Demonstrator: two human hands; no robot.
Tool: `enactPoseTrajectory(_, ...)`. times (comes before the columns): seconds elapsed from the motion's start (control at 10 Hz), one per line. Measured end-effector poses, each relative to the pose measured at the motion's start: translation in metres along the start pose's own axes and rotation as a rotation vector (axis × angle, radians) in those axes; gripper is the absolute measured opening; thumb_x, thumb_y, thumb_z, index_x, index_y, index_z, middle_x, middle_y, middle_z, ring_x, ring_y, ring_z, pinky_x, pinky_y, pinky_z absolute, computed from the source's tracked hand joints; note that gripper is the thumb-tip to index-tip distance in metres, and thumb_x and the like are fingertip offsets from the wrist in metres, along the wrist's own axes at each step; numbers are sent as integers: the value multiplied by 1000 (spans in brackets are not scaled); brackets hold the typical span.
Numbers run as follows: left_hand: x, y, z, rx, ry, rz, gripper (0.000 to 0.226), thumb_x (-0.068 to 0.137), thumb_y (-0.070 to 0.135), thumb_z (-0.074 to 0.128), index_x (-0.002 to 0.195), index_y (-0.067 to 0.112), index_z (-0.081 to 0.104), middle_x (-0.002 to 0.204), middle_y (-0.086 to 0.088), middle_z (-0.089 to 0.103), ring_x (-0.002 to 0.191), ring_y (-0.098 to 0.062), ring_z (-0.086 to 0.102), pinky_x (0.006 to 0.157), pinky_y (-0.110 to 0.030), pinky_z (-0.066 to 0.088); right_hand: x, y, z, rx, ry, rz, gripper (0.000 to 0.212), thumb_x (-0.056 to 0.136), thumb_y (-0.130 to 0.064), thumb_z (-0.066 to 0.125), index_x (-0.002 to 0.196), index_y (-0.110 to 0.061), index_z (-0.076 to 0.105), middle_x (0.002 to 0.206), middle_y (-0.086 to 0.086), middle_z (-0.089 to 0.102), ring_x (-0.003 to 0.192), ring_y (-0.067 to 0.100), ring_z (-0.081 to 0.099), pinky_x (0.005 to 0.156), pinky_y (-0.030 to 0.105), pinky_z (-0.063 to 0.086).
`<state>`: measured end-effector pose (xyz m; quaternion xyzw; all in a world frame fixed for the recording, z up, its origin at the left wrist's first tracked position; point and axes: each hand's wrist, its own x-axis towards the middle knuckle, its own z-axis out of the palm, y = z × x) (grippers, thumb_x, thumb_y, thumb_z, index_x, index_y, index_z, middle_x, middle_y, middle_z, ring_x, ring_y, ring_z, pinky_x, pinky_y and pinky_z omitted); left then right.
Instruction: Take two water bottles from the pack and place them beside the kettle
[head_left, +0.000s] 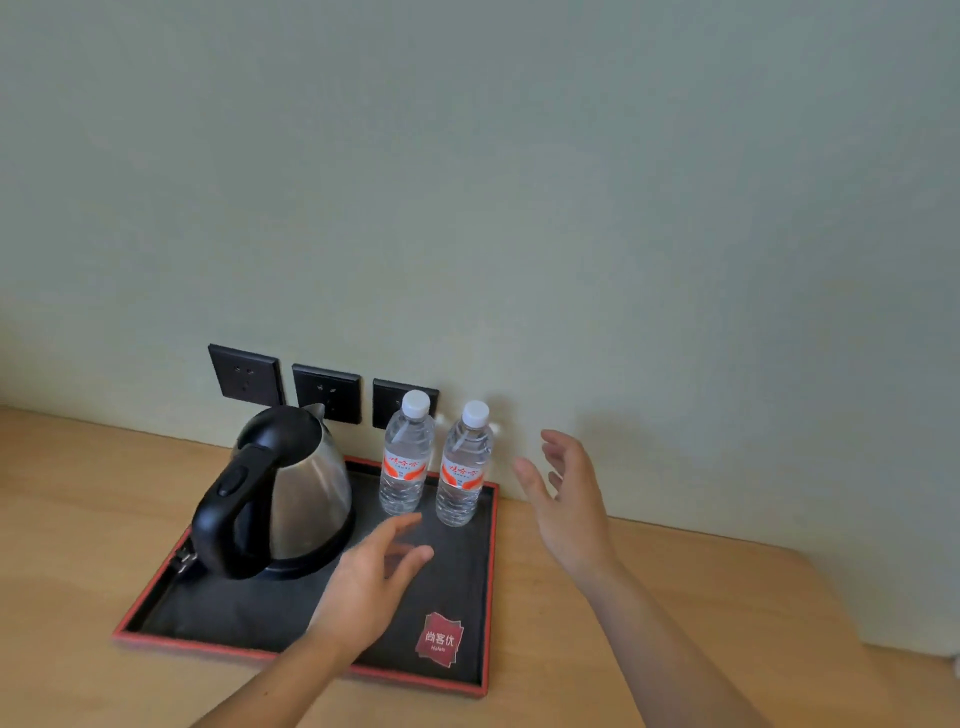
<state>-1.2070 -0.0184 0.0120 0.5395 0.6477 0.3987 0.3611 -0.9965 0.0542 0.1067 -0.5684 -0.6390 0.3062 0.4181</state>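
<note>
One kettle (291, 488) at tray's (156, 603) left side, two bottles (407, 460) (465, 465) upright near far right corner, just beside kettle. Left hand (371, 587) and right hand (566, 509) both empty, fingers spread. Risk: careless sweep of either hand, toppling narrow bottles; three wall sockets (324, 389) behind.

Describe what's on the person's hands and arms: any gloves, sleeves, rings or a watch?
Both are bare. The left hand and right hand wear no gloves, and no rings show on the fingers, though motion blur softens them. The wrists and forearms carry no watch or band, and no sleeve shows anywhere down to the bottom edge of the picture.
</note>
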Motion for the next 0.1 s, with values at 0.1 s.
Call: enactPoseTrajectory(0.1,-5,66,-49,32,29,105,27,90,32,73,111,45,63,100,27,74,97,6,69,86,-17,55,-5,-47,-35,121,96,25,46,95,-30,66,136,-21,48,133,-3,52,129,13,49,102,27,40)
